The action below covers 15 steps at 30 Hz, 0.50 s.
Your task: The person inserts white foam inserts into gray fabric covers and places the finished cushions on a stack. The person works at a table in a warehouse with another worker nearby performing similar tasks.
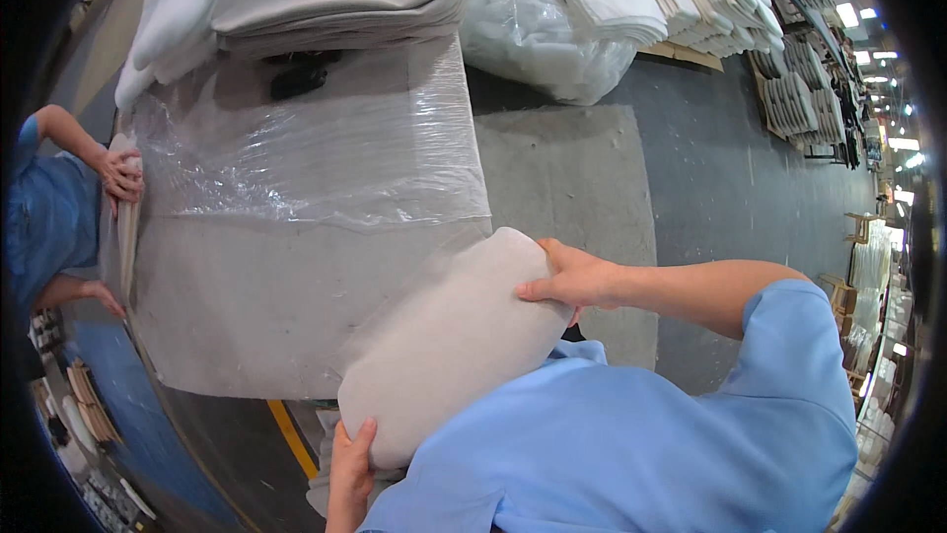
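Spanning left grip [352, 461] and right grip [577, 277], pale oblong pad [454, 351], clasped at opposite ends

The pad [454, 346] is plain off-white, the person's shirt [631, 444] plain light blue, the table [227, 306] greyish beige, the floor [730, 198] dark grey, its stripe [293, 437] yellow.

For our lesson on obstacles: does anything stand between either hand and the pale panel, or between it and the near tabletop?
Nothing visible. The left hand and right hand hold the pale panel by its edges, and no object shows between it and the near tabletop; the clear film lies farther back.
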{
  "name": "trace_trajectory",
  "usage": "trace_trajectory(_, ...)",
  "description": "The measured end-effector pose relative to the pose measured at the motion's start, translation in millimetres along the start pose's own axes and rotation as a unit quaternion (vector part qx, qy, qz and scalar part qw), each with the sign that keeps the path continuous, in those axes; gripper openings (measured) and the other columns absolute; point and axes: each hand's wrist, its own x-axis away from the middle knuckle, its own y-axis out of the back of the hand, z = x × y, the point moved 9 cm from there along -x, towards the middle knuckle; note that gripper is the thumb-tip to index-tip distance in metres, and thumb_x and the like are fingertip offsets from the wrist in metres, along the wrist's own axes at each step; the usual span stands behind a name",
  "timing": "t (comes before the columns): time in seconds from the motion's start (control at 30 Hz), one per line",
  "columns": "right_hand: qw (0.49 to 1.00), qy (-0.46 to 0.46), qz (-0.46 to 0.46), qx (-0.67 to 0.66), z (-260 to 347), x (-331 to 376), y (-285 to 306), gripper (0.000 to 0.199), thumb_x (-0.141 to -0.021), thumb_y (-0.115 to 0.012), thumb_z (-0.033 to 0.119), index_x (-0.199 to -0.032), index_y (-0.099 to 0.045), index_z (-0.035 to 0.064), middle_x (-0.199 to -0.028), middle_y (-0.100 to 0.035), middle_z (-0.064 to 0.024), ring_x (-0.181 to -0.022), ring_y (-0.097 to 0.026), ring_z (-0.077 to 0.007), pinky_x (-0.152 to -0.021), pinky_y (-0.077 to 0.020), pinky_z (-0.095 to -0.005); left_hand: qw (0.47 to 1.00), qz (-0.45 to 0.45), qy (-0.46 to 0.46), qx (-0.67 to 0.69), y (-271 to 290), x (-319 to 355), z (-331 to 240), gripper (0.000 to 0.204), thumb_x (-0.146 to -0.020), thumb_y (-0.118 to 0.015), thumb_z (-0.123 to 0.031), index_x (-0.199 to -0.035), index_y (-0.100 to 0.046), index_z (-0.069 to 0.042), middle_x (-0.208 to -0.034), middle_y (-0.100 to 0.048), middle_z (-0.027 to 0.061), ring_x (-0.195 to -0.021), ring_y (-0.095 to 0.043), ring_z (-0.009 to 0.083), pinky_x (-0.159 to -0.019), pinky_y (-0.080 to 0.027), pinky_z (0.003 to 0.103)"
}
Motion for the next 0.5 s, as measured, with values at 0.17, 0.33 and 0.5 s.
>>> trace_trajectory(0.17, 0.994, -0.036, -0.051, 0.085, 8.8, -22.3, 11.5, 0.080, -0.099, -0.067, 0.048, -0.153, -0.036, -0.0028, -0.137, -0.059, -0.0267, -0.118, -0.067, -0.0383, -0.078, -0.0636, -0.0458, 0.997, -0.048, -0.020, -0.061, -6.3, 0.6, 2.6, 0.066, -0.093, -0.082, -0.024, -0.143, -0.048, 0.004, -0.132, -0.064, 0.0175, -0.118, -0.063, 0.0272, -0.103, -0.051, 0.043)
trace_trajectory(0.33, 0.980, -0.082, -0.047, 0.175, 3.9, -51.6, 18.2, 0.072, -0.103, -0.061, 0.048, -0.147, -0.047, -0.0073, -0.134, -0.062, -0.0289, -0.116, -0.068, -0.0414, -0.088, -0.0583, -0.0547, 0.991, -0.081, -0.033, -0.098, 6.9, -14.4, 7.7, 0.070, -0.090, -0.085, -0.023, -0.143, -0.050, 0.006, -0.132, -0.065, 0.0189, -0.119, -0.063, 0.0281, -0.105, -0.049, 0.041)
trace_trajectory(0.5, 0.971, -0.122, -0.032, 0.202, 20.9, -69.4, 18.5, 0.064, -0.104, -0.058, 0.048, -0.128, -0.067, -0.0101, -0.130, -0.066, -0.0306, -0.118, -0.067, -0.0419, -0.094, -0.0544, -0.0537, 0.993, -0.100, -0.002, -0.066, 3.0, -16.6, -4.5, 0.073, -0.088, -0.085, -0.019, -0.146, -0.048, 0.006, -0.136, -0.063, 0.0196, -0.122, -0.061, 0.0284, -0.107, -0.047, 0.040)
